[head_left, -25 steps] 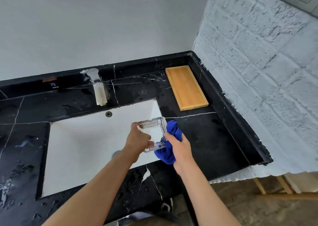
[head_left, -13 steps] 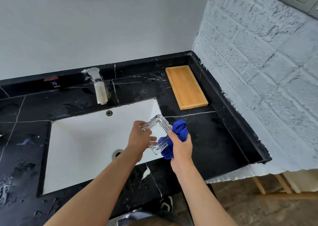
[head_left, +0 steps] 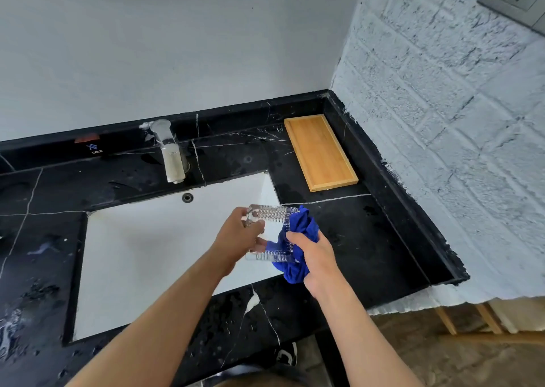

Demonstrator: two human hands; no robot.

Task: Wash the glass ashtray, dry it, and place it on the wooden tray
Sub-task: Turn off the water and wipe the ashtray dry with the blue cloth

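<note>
**Drying the ashtray over the basin**

The left hand [head_left: 236, 236] has its fingers and thumb closed on the left side of the glass ashtray [head_left: 269, 234], thumb across the near face and fingers wrapped behind the rim. The right hand [head_left: 315, 257] is clenched around a bunched blue cloth [head_left: 300, 230], pressing it against the ashtray's right side; the fingers are curled tight into the fabric and touch the glass only through it.

The ashtray is held in the air, tilted up on edge, above the right end of the white sink [head_left: 153, 254] and just short of the black marble counter [head_left: 354, 233].

It looks like thick pressed glass with ribbed walls: rigid, probably heavy for its size, and liable to chip or shatter if it falls on the stone or into the basin. Any water left on it would make it slick, so the ribbed outer walls are likely the safest hold, with opposing fingers on two sides, not the smooth inner face.

Beyond the hands, the faucet [head_left: 171, 156] stands behind the basin, and the wooden tray [head_left: 320, 153] lies bare in the far right corner, well apart from the ashtray.
</note>
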